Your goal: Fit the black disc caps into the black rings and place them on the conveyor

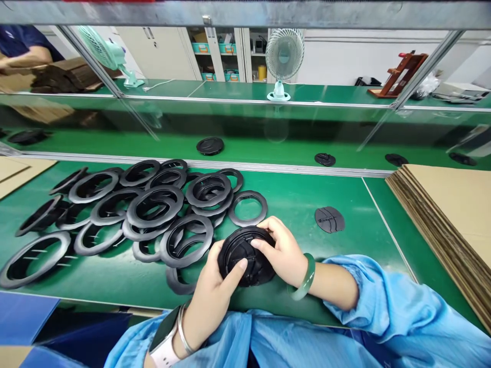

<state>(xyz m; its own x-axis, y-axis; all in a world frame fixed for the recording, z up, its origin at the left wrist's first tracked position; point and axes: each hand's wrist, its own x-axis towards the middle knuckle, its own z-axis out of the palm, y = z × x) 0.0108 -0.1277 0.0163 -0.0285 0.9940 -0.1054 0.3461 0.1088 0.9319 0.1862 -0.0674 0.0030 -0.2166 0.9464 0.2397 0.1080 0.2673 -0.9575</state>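
Note:
Both hands hold one round black plastic disc (245, 255) just above the green table's near edge. My left hand (213, 294) grips its lower left side, thumb pressed on its face. My right hand (282, 250) covers its upper right rim, fingers curled over it. A pile of several black plastic rings (153, 209) lies on the table to the left of the disc. A single ring (248, 208) lies just beyond my hands. A loose black insert piece (329, 219) rests on the table to the right.
A stack of cardboard sheets (452, 225) fills the right side. Beyond a metal rail runs a green conveyor (268, 145) carrying assembled black discs (209, 145). Two small fans (284, 56) stand on the far bench. Another person's arm (26, 51) shows at far left.

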